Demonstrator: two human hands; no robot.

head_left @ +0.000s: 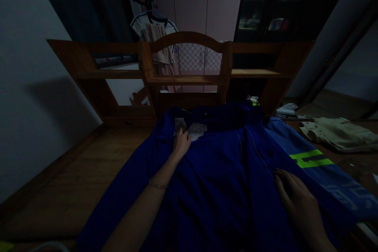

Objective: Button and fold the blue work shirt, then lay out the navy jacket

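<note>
A dark blue jacket lies spread in front of me, its collar end toward the wooden shelf unit. My left hand is on the upper left of the jacket, near the collar, with its fingers and thumb closed at a pale, thin, tissue-like piece. Some of that pale material also shows behind the fingertips. My right hand rests on the jacket's right side, beside a thin light line running down the cloth. Its fingers lie extended, the thumb apart from them; the fingertips are dim.
A wooden shelf unit stands along the far edge. Right of the jacket lies blue clothing with a bright yellow-green stripe, then folded pale cloth. Clothes hang on a rack behind. A white wall bounds the left.
</note>
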